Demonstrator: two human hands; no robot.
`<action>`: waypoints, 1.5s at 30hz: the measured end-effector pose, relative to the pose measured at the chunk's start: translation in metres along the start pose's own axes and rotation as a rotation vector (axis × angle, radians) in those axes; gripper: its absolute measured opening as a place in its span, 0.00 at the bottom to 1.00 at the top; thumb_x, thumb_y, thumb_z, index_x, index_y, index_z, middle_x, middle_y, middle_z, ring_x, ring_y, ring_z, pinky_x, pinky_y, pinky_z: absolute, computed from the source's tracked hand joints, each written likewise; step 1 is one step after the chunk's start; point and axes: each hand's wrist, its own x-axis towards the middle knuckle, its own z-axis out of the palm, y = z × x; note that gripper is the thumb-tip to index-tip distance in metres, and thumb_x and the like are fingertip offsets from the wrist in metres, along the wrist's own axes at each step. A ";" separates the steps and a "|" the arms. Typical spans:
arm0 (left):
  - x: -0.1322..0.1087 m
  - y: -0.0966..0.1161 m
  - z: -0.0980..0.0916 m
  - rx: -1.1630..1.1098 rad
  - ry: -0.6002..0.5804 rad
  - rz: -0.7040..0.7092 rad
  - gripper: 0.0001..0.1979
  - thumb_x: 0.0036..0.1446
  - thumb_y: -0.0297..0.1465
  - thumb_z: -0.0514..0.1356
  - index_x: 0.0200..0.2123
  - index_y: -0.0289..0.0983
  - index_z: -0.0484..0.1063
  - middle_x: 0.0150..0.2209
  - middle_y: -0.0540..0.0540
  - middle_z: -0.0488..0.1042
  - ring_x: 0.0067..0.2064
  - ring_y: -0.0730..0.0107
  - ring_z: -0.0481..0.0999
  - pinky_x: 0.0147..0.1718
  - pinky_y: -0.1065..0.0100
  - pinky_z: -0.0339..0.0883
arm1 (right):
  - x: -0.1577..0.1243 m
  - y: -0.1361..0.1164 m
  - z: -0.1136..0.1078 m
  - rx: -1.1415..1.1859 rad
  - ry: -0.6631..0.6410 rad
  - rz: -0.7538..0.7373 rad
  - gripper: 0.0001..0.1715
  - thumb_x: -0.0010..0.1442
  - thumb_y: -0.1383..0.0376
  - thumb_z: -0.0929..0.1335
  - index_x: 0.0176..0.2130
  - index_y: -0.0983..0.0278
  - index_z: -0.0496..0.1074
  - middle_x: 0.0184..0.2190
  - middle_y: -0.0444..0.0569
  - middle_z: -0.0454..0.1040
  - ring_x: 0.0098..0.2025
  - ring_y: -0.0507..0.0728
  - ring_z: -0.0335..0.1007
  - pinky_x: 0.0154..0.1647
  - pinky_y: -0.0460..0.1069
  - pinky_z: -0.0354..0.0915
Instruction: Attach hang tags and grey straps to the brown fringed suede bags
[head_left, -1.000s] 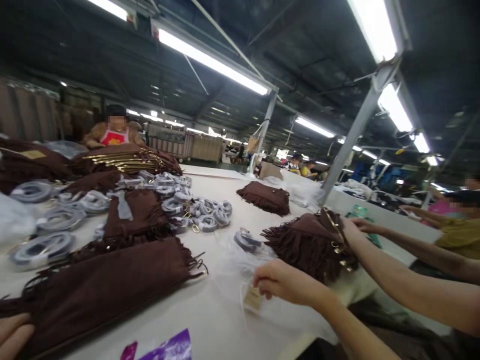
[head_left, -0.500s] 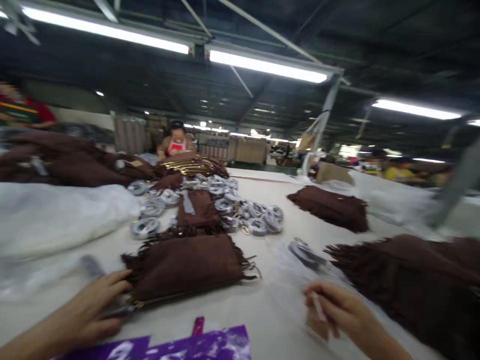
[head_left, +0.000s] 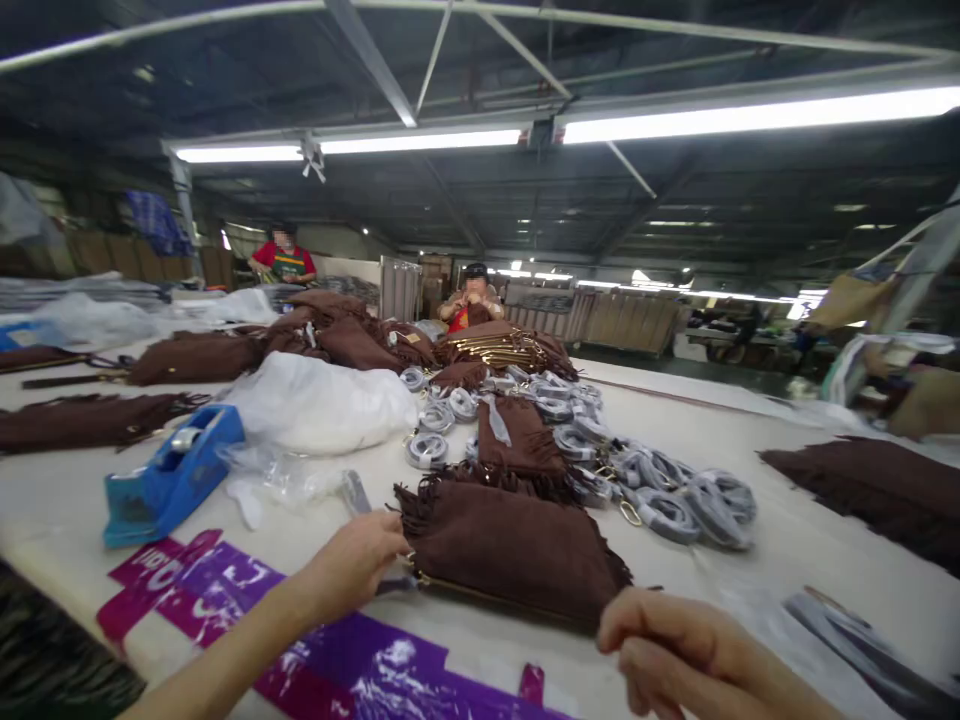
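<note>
Beside brown bag (head_left: 510,555), right hand (head_left: 679,640) newly close.

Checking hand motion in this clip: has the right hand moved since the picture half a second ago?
Yes, leftward: judged against the wrapped strap lying at right, the right hand has moved away from it, toward the central brown fringed bag.

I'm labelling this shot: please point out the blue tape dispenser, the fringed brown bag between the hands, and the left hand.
Blue tape dispenser (head_left: 166,488), head view: middle of its body.
Fringed brown bag (head_left: 514,552), head view: middle of its face.
Left hand (head_left: 354,562), head view: back of the hand.
</note>
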 end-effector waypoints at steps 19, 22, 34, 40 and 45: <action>0.015 -0.021 0.033 0.186 -0.009 -0.002 0.06 0.54 0.23 0.57 0.34 0.39 0.70 0.41 0.45 0.72 0.44 0.60 0.68 0.42 0.61 0.63 | 0.144 -0.001 0.083 -0.096 0.053 -0.280 0.08 0.56 0.68 0.67 0.28 0.64 0.75 0.25 0.41 0.74 0.30 0.52 0.67 0.33 0.45 0.59; 0.015 -0.022 0.034 0.210 -0.010 0.015 0.07 0.54 0.22 0.55 0.35 0.38 0.69 0.41 0.45 0.72 0.43 0.61 0.68 0.42 0.59 0.63 | 0.162 0.003 0.094 -0.198 0.111 -0.298 0.09 0.59 0.70 0.63 0.28 0.64 0.70 0.24 0.41 0.71 0.29 0.52 0.65 0.31 0.45 0.57; 0.009 -0.037 0.050 0.029 0.201 0.051 0.13 0.59 0.22 0.50 0.38 0.41 0.71 0.48 0.45 0.70 0.45 0.63 0.69 0.44 0.63 0.62 | 0.184 0.025 0.107 -0.246 0.150 -0.320 0.09 0.61 0.68 0.63 0.29 0.63 0.69 0.25 0.42 0.72 0.28 0.52 0.66 0.30 0.46 0.55; 0.009 -0.033 0.044 -0.026 0.224 0.078 0.13 0.54 0.18 0.50 0.35 0.39 0.70 0.52 0.45 0.67 0.51 0.60 0.65 0.51 0.58 0.58 | 0.183 0.027 0.108 -0.232 0.133 -0.326 0.10 0.64 0.68 0.62 0.31 0.63 0.68 0.28 0.43 0.75 0.31 0.53 0.70 0.33 0.46 0.57; 0.010 -0.028 0.034 -0.057 0.093 0.064 0.12 0.48 0.18 0.51 0.31 0.39 0.67 0.36 0.49 0.70 0.41 0.65 0.67 0.52 0.58 0.56 | 0.181 0.029 0.112 -0.358 0.121 -0.333 0.08 0.63 0.68 0.63 0.32 0.62 0.70 0.28 0.44 0.75 0.30 0.54 0.69 0.32 0.46 0.54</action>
